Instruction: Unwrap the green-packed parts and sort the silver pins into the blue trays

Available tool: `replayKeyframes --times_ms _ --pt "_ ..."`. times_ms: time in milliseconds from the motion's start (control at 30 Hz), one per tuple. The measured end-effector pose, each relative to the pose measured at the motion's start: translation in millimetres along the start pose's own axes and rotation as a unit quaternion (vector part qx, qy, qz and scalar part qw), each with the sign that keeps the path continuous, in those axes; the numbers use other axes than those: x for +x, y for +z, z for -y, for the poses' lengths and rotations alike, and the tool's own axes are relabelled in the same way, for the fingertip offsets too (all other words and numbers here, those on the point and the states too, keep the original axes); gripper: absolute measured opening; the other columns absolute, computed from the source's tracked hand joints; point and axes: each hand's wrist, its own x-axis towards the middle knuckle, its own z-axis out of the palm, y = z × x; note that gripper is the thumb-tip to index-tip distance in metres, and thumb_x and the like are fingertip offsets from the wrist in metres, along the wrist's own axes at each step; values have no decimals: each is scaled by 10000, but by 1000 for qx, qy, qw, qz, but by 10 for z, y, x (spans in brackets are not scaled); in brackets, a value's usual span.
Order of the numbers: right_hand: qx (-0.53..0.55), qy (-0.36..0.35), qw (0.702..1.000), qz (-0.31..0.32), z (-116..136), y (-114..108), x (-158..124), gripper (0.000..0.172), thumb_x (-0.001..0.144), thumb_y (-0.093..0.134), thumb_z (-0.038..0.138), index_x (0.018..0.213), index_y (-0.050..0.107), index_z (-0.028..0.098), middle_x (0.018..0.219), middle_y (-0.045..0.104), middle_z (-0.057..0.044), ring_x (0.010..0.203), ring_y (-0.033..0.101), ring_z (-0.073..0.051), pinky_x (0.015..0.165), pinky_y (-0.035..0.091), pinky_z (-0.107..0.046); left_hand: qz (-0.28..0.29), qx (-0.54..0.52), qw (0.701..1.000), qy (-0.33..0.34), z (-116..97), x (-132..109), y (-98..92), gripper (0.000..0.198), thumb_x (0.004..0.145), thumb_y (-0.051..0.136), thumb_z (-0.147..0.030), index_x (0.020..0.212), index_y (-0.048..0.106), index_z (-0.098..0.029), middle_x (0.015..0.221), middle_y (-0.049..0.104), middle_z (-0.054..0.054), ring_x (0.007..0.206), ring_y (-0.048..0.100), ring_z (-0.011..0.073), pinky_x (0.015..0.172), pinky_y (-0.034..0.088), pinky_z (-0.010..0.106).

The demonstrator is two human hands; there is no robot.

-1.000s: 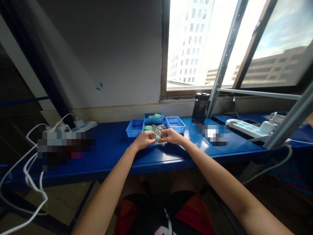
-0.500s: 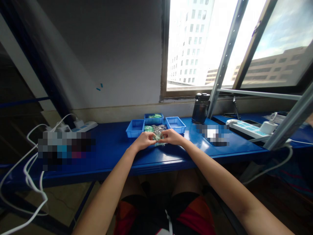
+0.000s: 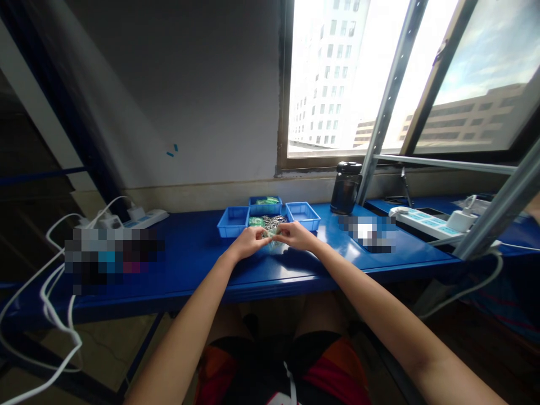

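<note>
Fingers (image 3: 264,242) of left hand (image 3: 250,242) and right hand (image 3: 297,235) pinch a bag (image 3: 274,231) in front of the metal pile (image 3: 275,221); handling it seems the step, the next move needing steadiness.

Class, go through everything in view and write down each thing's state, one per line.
Left hand, pinching the clear packet
Right hand, pinching the same packet
Clear packet, between both hands; whether sealed, cannot tell
Metal parts, loose in a heap
Left blue tray, upright, open-topped
Right blue tray, upright, open-topped
Rear blue tray, holding green packets
Black flask, upright, lid on
Right power strip, adapter plugged in
Left power strip, plug inserted
</note>
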Motion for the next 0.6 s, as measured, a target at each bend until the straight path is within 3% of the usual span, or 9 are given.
replayKeyframes --times_ms 300,600 --pt "72 13 996 -44 -7 -3 4 398 778 519 517 630 469 151 502 352 59 485 306 -65 459 220 -199 21 -120 992 -20 -47 1 -6 377 694 627 -449 917 607 -145 542 476 -39 469 445 93 445 327 209" --pt "57 13 998 -31 -25 41 20 394 780 520 490 592 393 168 502 346 60 484 301 -65 461 230 -198 14 -75 997 -12 21 21 18 255 727 591 -401 751 608 -148 516 472 -39 461 436 96 462 319 220"
